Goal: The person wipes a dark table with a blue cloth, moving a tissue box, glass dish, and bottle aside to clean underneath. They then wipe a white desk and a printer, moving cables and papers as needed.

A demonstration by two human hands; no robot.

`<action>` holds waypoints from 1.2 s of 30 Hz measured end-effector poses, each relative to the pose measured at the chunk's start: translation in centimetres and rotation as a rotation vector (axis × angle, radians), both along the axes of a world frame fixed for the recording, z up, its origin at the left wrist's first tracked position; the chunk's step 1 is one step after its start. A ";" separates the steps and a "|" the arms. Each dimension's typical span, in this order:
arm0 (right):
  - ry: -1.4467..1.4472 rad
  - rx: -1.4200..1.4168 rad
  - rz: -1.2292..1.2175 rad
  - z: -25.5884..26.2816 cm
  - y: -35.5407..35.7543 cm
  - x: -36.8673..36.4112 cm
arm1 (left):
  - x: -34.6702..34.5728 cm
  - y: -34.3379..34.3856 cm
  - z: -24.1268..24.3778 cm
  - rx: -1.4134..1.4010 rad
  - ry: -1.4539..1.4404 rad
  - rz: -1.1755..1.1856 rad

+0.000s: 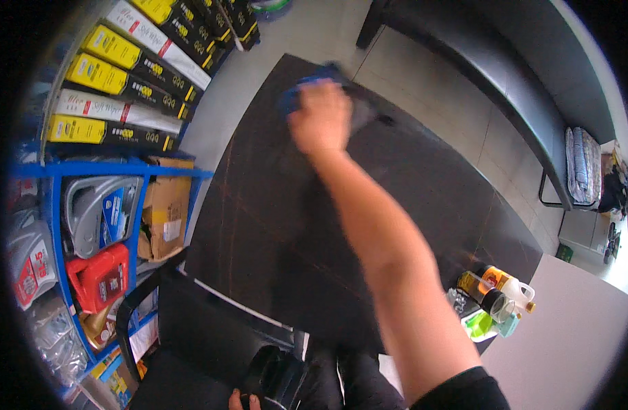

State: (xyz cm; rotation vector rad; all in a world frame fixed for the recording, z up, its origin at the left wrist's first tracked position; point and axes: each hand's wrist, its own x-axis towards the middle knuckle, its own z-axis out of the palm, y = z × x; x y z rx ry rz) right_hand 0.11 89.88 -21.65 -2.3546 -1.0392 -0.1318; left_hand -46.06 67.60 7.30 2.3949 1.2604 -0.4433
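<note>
A dark stone-look tabletop (273, 225) with thin brown veins lies before me. My right hand (321, 115) reaches to its far end and presses on a blue cloth (292, 97), which shows beside and beyond the fingers; the hand is blurred. Only some fingertips of my left hand (244, 401) show at the bottom edge, by a black chair, and what they touch cannot be told. At the table's right corner stand a jug with a yellow label (498, 279), a clear jar with a dark band (500, 306) and a green-and-white container (480, 325).
Blue shelving (104, 168) on the left holds wiper boxes (119, 110), a red oil jug (100, 277), grey jugs and a cardboard box (168, 215). A black bench (478, 56) runs along the far right, bearing folded fabric (583, 164). A black chair (206, 318) stands against the near edge.
</note>
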 end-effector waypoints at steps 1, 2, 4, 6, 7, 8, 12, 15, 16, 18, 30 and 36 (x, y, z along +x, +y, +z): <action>-0.020 0.051 0.155 -0.2 2.6 -1.3 | 0.1 0.2 0.0 -0.001 0.035 -0.011; 0.009 0.059 0.355 -0.9 3.7 -2.0 | 0.1 0.5 0.0 0.028 0.010 -0.026; 0.002 0.119 0.338 -1.8 1.9 -1.3 | 0.1 1.2 0.2 0.062 -0.035 -0.034; -0.032 0.157 0.264 -2.5 -4.4 1.0 | -0.3 2.1 0.6 0.030 0.000 -0.043; -0.072 0.039 0.133 -2.3 -9.4 2.8 | -0.5 2.4 0.8 0.034 -0.035 -0.039; -0.154 -0.037 0.075 -1.6 -15.0 5.5 | -0.8 2.6 0.8 0.049 -0.081 -0.026; 0.251 -0.115 -0.684 1.8 -35.3 13.3 | -2.5 1.4 0.5 0.102 -0.220 0.186; -0.008 -0.295 -0.996 -1.4 -35.2 13.7 | -3.8 0.0 -0.3 0.053 -0.213 0.286; 0.007 -0.315 -0.991 -2.4 -32.2 13.4 | -4.0 -0.3 -0.7 0.047 -0.226 0.342; -0.008 -0.210 -0.615 -3.3 -23.0 12.8 | -4.2 -1.0 -0.6 0.031 -0.285 0.363; -0.018 0.116 0.689 -1.0 6.9 -6.7 | -3.0 -0.5 -0.5 0.025 -0.139 0.409; 0.123 -0.115 1.184 4.3 -6.1 -14.5 | -2.3 0.8 1.0 0.101 -0.246 0.346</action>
